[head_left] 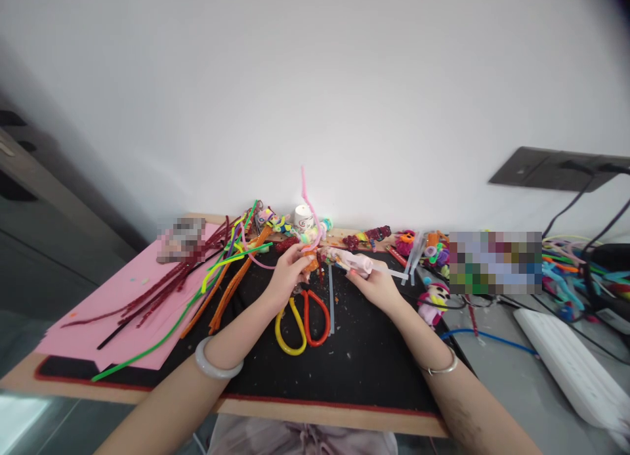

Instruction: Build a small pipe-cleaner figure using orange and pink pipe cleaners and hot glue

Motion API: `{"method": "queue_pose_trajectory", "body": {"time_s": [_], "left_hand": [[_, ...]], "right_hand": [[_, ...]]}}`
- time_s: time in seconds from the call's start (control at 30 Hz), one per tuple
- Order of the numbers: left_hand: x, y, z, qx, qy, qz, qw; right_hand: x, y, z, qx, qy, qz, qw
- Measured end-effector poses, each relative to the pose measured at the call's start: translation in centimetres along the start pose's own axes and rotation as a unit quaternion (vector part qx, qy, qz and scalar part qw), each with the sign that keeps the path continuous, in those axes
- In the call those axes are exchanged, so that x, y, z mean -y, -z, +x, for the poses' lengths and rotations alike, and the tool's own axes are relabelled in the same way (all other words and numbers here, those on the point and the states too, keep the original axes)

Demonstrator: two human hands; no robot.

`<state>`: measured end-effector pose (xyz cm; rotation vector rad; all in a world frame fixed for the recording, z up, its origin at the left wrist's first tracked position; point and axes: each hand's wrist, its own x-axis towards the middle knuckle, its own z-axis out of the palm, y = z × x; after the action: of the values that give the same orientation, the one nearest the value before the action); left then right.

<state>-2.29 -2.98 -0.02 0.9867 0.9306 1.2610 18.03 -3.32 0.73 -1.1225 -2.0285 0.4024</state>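
My left hand point(288, 271) is closed, pinching a small orange pipe-cleaner piece point(311, 262). A pink pipe cleaner point(306, 195) curves upward from near those fingers. In my right hand point(378, 287) is a pale pink glue gun point(360, 263), a translucent glue stick jutting from its back end; its nozzle points left, close to the orange piece, though whether they touch I cannot tell. Just below my hands lie scissors point(291, 337) with one yellow and one red handle. Beside them a loose glue stick point(331, 304) rests on the black mat point(374, 363).
Pink sheets point(147, 337) with dark red, orange and green pipe cleaners lie at left. A white paper cup point(304, 217) stands by the wall. Finished-looking fuzzy figures point(433, 301) sit at right, near black cables and a white power strip point(566, 356).
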Motion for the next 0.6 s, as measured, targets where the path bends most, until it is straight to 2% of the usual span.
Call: {"method": "queue_pose_trajectory", "body": {"time_s": [0.17, 0.3, 0.47, 0.6], "left_hand": [[-0.03, 0.19, -0.01, 0.015, -0.015, -0.033, 0.999], [-0.16, 0.26, -0.06, 0.027, -0.029, -0.048, 0.998], [-0.43, 0.14, -0.22, 0.05, -0.027, -0.066, 0.996], [-0.65, -0.12, -0.39, 0.062, -0.018, -0.074, 0.995]], "right_hand": [[-0.01, 0.02, -0.05, -0.034, -0.04, -0.008, 0.999], [-0.13, 0.35, 0.03, -0.054, -0.081, -0.098, 0.99], [-0.61, 0.76, 0.21, -0.008, -0.101, -0.234, 0.967], [-0.83, 0.27, -0.09, 0.044, -0.128, -0.29, 0.948]]}}
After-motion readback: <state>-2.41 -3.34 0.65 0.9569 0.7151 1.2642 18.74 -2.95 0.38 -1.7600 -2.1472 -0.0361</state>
